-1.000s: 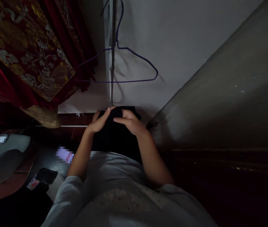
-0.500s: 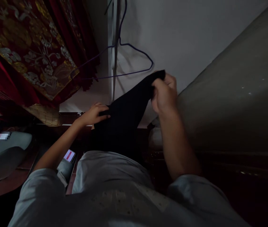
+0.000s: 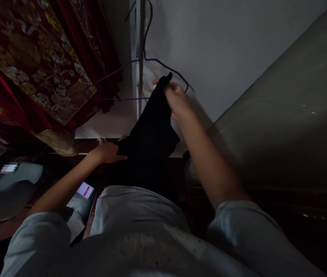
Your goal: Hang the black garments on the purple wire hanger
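While right hand point(image 3: 177, 100) pinches top of black cloth garment point(image 3: 152, 132), left hand point(image 3: 108, 152) clasps bottom; seems light, limp, edge-grips suit.

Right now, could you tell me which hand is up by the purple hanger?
The right hand, pinching the top of the black garment beside the purple hanger; the left hand grips it lower down, well below.

Pale grey short-sleeved shirt point(image 3: 140, 215)

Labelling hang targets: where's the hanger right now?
Head view, top centre: the hanger hangs against the wall, right of the curtain; the right hand holds the cloth at its right end.
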The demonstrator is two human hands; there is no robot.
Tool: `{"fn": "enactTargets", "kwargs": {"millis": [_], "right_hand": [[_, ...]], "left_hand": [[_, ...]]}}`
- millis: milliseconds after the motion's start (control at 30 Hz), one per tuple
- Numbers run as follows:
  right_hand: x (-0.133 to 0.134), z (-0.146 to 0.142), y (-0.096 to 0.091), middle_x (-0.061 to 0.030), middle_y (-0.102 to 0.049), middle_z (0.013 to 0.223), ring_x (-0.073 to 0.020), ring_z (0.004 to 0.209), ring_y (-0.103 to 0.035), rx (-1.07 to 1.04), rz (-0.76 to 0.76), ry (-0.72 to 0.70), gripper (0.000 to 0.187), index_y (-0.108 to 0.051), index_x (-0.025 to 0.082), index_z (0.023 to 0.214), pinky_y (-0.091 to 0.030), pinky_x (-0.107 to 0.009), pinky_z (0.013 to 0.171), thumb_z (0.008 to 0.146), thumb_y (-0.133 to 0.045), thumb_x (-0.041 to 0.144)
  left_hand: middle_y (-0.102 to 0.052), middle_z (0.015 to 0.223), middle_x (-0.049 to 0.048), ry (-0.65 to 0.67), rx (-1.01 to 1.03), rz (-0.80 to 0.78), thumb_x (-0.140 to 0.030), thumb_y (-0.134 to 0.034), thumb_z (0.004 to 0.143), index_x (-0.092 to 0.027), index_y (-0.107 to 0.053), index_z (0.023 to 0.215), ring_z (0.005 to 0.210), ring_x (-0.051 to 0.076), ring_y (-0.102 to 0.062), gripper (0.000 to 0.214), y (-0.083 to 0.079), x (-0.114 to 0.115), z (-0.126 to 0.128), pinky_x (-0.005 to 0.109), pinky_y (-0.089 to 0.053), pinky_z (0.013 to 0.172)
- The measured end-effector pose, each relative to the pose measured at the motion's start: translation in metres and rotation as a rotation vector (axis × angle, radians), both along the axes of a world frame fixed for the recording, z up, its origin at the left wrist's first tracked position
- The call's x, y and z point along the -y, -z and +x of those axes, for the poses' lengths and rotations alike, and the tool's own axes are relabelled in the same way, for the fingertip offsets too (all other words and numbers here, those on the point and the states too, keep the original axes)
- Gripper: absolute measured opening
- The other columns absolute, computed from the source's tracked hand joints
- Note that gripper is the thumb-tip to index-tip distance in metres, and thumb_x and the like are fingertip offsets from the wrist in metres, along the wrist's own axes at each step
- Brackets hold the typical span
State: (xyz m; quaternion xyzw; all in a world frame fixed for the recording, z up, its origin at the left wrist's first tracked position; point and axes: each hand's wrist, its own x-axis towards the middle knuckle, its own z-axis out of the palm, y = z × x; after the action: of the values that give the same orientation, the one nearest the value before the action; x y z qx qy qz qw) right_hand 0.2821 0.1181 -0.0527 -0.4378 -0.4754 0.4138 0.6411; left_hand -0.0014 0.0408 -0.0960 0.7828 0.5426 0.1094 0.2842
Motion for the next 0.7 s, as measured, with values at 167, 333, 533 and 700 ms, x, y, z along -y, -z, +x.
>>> {"fn": "enactTargets", "kwargs": {"millis": [167, 333, 533, 700], "right_hand": [[-0.009, -0.016, 0.018, 0.0055, -0.033, 0.050, -0.0086, 0.051, -0.034, 0.142, -0.222, 0.091, 0.049, -0.043, 0.021, 0.056, -0.023, -0.024, 0.047, 0.090, -0.072, 0.041], [0.013, 0.038, 0.011, 0.0060, -0.023, 0.047, -0.0062, 0.047, -0.025, 0.503, -0.057, 0.287, 0.056, -0.035, 0.020, 0.048, -0.013, -0.027, 0.046, 0.081, -0.079, 0.031], [0.036, 0.063, -0.004, 0.0057, -0.022, 0.049, -0.0061, 0.050, -0.025, 0.642, 0.079, 0.426, 0.050, -0.034, 0.020, 0.048, -0.015, -0.027, 0.048, 0.077, -0.074, 0.020], [0.044, 0.053, 0.002, 0.0055, -0.022, 0.050, -0.0070, 0.050, -0.026, 0.639, 0.069, 0.420, 0.047, -0.036, 0.020, 0.048, -0.016, -0.026, 0.049, 0.078, -0.071, 0.023]], "left_hand": [[-0.067, 0.064, 0.0094, -0.204, -0.115, 0.135, -0.048, -0.088, 0.069, -0.019, -0.054, 0.053, 0.107, 0.044, -0.066, 0.047, -0.010, -0.012, -0.026, 0.066, -0.012, 0.122], [-0.072, 0.092, 0.0206, -0.304, -0.529, 0.233, -0.041, -0.057, 0.095, -0.017, -0.067, 0.079, 0.108, 0.045, -0.068, 0.031, -0.058, -0.019, -0.046, 0.060, -0.046, 0.102], [-0.070, 0.089, 0.0160, -0.300, -0.311, 0.444, -0.031, -0.058, 0.092, -0.018, -0.065, 0.078, 0.107, 0.043, -0.067, 0.020, -0.095, -0.018, -0.024, 0.062, -0.043, 0.105], [-0.069, 0.084, 0.0148, -0.330, -0.246, 0.429, -0.038, -0.064, 0.091, -0.018, -0.061, 0.068, 0.110, 0.043, -0.065, 0.031, -0.113, -0.043, -0.007, 0.061, -0.043, 0.106]]}}
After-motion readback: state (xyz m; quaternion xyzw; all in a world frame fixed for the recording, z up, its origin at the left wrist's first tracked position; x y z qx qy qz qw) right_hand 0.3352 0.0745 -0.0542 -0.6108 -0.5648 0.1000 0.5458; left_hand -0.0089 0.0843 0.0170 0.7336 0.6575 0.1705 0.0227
